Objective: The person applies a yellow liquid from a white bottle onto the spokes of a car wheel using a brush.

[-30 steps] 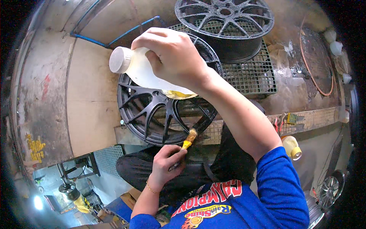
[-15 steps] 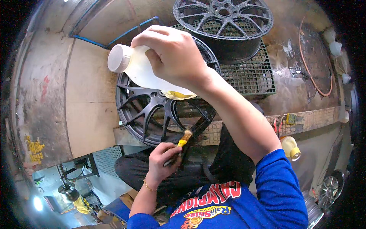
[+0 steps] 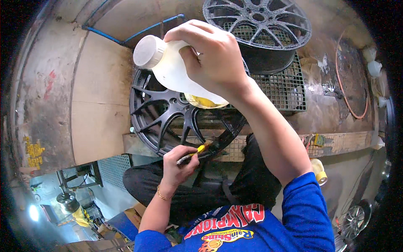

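Observation:
My right hand [image 3: 214, 54] grips a translucent white plastic bottle [image 3: 170, 73] with a wide white cap. It hangs tilted above a black spoked wheel rim [image 3: 164, 114], the cap pointing left. Something yellow shows at the bottle's lower end; whether it is liquid I cannot tell. My left hand [image 3: 179, 161] is closed round a small brush [image 3: 201, 148] with a yellow band. The bristles touch the near edge of the wheel rim, where the surface looks dark and wet. My right hand and the bottle hide part of the rim's far side.
A second wheel rim [image 3: 256, 35], speckled with wet-looking grey, rests on a dark grid stand [image 3: 285, 90] at the back. A yellow-capped bottle [image 3: 320, 173] stands right of my arm. An orange hose [image 3: 342, 84] lies far right, and a blue pipe [image 3: 151, 30] runs at the back left.
My left hand has moved the brush slightly up and right, bringing the bristles onto the near edge of the rim. The bottle stays in my right hand, shifted right and up in view.

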A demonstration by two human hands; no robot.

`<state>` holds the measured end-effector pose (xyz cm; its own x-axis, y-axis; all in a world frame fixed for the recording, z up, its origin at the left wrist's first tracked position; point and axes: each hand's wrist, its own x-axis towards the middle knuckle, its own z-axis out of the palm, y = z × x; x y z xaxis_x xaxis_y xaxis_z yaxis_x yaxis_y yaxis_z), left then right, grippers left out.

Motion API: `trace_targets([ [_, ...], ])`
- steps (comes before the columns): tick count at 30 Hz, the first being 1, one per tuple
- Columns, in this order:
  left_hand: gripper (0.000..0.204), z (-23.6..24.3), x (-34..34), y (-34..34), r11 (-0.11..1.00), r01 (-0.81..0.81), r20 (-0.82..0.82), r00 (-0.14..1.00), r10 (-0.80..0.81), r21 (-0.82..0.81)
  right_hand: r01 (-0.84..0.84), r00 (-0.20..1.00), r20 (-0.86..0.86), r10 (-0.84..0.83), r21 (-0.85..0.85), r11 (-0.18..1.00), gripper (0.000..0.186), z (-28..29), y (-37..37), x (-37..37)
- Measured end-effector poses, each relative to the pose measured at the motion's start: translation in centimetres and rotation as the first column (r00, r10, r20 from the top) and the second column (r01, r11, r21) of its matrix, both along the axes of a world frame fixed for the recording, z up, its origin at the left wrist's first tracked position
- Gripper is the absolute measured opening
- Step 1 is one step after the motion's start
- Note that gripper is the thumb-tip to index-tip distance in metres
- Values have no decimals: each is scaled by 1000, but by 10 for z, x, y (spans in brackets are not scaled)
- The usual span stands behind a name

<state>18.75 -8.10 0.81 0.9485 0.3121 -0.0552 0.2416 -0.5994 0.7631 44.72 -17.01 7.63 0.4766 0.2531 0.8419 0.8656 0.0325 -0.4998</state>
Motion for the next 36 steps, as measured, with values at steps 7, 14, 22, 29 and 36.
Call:
trace_targets([
  [7,14,1,15,6,960,259,31,964,-263,109,-23,1000,-20,23,0,1000,22,0,0,1],
  [14,13,-40,24,-19,991,-50,143,987,68,-123,-26,1000,-14,27,21,999,22,3,4,1],
  [22,10,-41,4,-35,995,-69,172,982,80,-69,-24,1000,-18,24,1,1000,22,2,4,0],
  [29,11,-43,31,-25,972,-186,246,945,218,-147,-3,1000,-21,2,-38,999,23,4,2,-1],
  [36,5,3,30,5,886,-399,375,803,463,-237,6,1000,-26,-8,-54,999,24,3,-1,0],
])
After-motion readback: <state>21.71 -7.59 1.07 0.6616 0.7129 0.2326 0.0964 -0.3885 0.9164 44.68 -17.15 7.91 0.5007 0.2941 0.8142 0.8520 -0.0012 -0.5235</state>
